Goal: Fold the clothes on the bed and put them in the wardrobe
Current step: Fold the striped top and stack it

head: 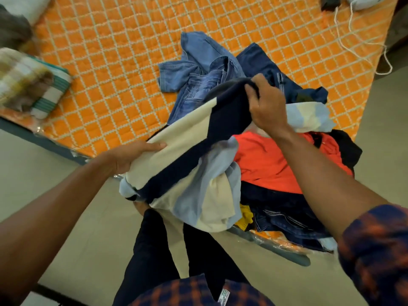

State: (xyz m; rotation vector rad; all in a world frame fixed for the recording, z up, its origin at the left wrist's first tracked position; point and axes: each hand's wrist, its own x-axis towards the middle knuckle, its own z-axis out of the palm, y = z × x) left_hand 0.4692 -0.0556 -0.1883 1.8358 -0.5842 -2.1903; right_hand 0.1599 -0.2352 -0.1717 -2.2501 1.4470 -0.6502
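Hands, left [132, 156] and right [268, 107], each clamped on a striped shirt [187, 155] lifted above the unfolded pile [276, 164]; folding barely begun.

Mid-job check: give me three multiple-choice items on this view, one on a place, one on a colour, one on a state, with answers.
1. Where does the light blue jeans lie?
A. On the floor
B. On the orange quilt, beyond the pile
C. In the wardrobe

2. What colour is the shirt lying flat under the right forearm?
A. Red-orange
B. Green
C. White

3. What is the state of the striped garment?
A. Folded flat
B. Lying untouched
C. Held up unfolded by both hands

Answers:
1 B: the jeans rest crumpled on the quilt, past the heap.
2 A: the shirt is bright red-orange.
3 C: the left hand grips its cream part and the right hand its navy edge, while the rest hangs loose.
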